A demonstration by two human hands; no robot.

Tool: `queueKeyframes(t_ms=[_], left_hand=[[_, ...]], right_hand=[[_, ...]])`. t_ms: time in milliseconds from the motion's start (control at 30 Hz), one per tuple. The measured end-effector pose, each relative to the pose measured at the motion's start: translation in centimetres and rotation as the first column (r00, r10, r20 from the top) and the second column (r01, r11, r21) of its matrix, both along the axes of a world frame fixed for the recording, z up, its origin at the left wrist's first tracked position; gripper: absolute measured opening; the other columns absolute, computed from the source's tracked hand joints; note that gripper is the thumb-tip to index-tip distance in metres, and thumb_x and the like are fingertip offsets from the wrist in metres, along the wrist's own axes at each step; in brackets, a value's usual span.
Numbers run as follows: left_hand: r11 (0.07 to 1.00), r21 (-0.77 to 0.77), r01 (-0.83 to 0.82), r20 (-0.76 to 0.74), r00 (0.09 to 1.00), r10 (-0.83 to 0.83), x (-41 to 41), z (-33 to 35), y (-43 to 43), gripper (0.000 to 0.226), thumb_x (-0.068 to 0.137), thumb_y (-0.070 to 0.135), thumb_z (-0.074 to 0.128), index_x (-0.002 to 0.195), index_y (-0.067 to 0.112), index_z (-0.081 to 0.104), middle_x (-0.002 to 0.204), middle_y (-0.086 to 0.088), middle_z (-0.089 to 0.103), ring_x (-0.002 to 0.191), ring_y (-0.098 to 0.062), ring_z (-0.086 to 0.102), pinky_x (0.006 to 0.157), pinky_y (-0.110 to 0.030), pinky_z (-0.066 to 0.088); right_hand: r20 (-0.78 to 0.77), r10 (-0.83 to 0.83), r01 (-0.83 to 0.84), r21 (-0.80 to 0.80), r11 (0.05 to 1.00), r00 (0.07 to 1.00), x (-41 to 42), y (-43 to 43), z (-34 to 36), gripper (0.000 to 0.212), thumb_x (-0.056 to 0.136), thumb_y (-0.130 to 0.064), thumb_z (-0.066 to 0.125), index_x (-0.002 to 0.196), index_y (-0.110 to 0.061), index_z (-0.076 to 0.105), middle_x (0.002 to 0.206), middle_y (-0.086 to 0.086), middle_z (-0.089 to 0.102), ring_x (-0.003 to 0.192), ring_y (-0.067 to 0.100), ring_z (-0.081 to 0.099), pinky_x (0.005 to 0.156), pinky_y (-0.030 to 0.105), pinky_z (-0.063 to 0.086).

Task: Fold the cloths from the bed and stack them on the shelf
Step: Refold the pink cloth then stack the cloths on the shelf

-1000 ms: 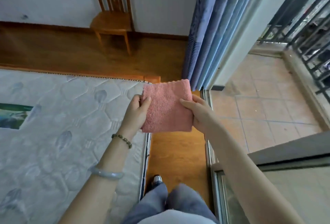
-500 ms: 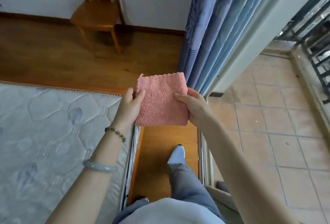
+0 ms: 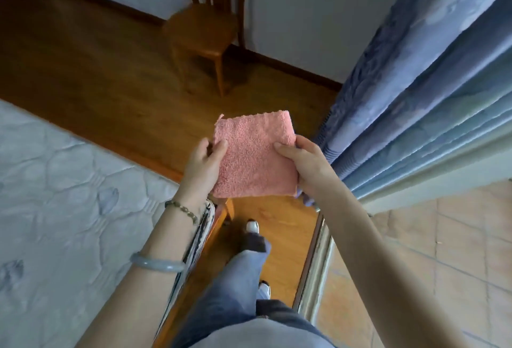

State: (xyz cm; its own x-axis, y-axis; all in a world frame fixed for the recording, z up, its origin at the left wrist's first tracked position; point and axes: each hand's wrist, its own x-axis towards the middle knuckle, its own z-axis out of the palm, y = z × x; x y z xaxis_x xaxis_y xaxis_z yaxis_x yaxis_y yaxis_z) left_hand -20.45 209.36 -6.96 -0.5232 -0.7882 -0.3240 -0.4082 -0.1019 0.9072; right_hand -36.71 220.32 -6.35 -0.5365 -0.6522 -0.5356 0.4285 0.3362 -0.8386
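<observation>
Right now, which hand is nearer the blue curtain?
Right. The right hand holds the pink cloth at its right edge, beside the curtain; the left hand holds the left edge, on the mattress side.

A folded pink cloth (image 3: 255, 155) is held up in front of the person, the left hand (image 3: 203, 166) pinching its left edge and the right hand (image 3: 306, 166) gripping its right edge, thumb on the near face. The quilted mattress (image 3: 69, 195) lies to the left, blue curtains (image 3: 415, 92) hang to the right, and a wooden chair (image 3: 205, 34) stands against the wall beyond. Below the cloth, 2 legs in blue trousers (image 3: 232, 286) stand on the wood floor (image 3: 105, 70), and 2 bracelets circle the left wrist.
</observation>
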Motion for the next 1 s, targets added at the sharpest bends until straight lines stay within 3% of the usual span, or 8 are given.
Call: queueKeyframes(t_ms=[100,167,233,367,467,667,767,1000], left_hand=[[0.997,-0.021,-0.076,0.001,0.997,0.076,-2.7,-1.2,-4.2,0.045,0.09,0.06,0.045,0.098,0.017,0.054,0.096,-0.019,0.056,0.082,-0.035,0.058,0.075,-0.05,0.051],[0.993,-0.027,-0.112,0.007,0.994,0.113,-5.1,-2.1,-7.6,0.05,0.087,0.066,0.045,0.098,0.018,0.055,0.103,-0.022,0.058,0.091,-0.04,0.06,0.081,-0.055,0.051],[0.987,-0.023,-0.157,-0.005,0.988,0.157,-7.7,-2.5,-11.4,0.045,0.09,0.06,0.045,0.102,0.017,0.055,0.105,-0.016,0.059,0.094,-0.034,0.06,0.087,-0.056,0.049],[0.974,-0.017,-0.225,-0.001,0.974,0.225,-11.8,-1.6,-18.1,0.042,0.095,0.049,0.044,0.119,0.015,0.05,0.115,-0.005,0.055,0.107,-0.021,0.055,0.095,-0.044,0.048],[0.956,-0.035,-0.291,0.014,0.956,0.292,-14.3,-0.5,-23.3,0.043,0.096,0.047,0.043,0.126,0.015,0.046,0.117,0.003,0.051,0.109,-0.015,0.051,0.092,-0.032,0.045],[0.87,0.005,-0.493,0.016,0.87,0.493,-17.5,-0.2,-31.6,0.029,0.097,0.044,0.044,0.11,0.018,0.05,0.103,0.007,0.055,0.092,-0.008,0.055,0.071,-0.021,0.044],[0.821,0.019,-0.571,0.009,0.821,0.571,-18.9,-0.4,-36.6,0.028,0.096,0.043,0.046,0.105,0.017,0.051,0.098,0.006,0.056,0.089,-0.01,0.056,0.074,-0.026,0.047],[0.711,-0.021,-0.702,0.033,0.711,0.703,-22.5,0.1,-49.5,0.026,0.095,0.044,0.048,0.098,0.019,0.054,0.1,0.0,0.06,0.092,-0.019,0.059,0.079,-0.037,0.051]], right_hand=[[0.009,0.069,-0.069,0.006,0.998,0.998,-3.7,-5.5,-1.4,0.036,0.084,-0.021,0.07,0.116,-0.01,0.057,0.118,0.009,0.062,0.109,0.029,0.059,0.095,0.048,0.049],[0.01,0.116,-0.116,0.012,0.993,0.993,-6.5,-9.7,-2.2,0.056,0.077,-0.029,0.074,0.125,-0.011,0.053,0.123,0.007,0.06,0.112,0.028,0.058,0.099,0.05,0.046],[-0.006,0.163,-0.163,0.034,0.986,0.987,-9.2,-14.3,-2.2,0.069,0.077,-0.034,0.074,0.135,-0.013,0.045,0.131,0.004,0.054,0.118,0.027,0.053,0.104,0.051,0.042],[-0.032,0.246,-0.244,0.053,0.968,0.969,-13.4,-21.7,-1.3,0.063,0.086,-0.035,0.066,0.141,-0.016,0.04,0.136,0.0,0.05,0.122,0.023,0.052,0.105,0.048,0.043],[-0.04,0.292,-0.29,0.058,0.955,0.956,-16.0,-27.9,0.0,0.058,0.088,-0.032,0.065,0.139,-0.018,0.042,0.133,-0.001,0.053,0.117,0.021,0.055,0.099,0.045,0.048],[-0.004,0.427,-0.426,0.054,0.903,0.904,-18.9,-39.2,1.0,0.047,0.087,-0.031,0.066,0.13,-0.019,0.049,0.119,-0.002,0.059,0.106,0.019,0.06,0.087,0.039,0.053],[0.038,0.497,-0.498,0.007,0.867,0.867,-20.5,-45.5,0.9,0.041,0.089,-0.023,0.064,0.128,-0.016,0.051,0.118,0.002,0.062,0.106,0.02,0.062,0.087,0.039,0.054],[0.044,0.636,-0.637,0.002,0.771,0.77,-24.3,-61.2,1.5,0.049,0.088,-0.028,0.065,0.133,-0.018,0.049,0.123,0.002,0.06,0.11,0.019,0.059,0.092,0.044,0.051]])
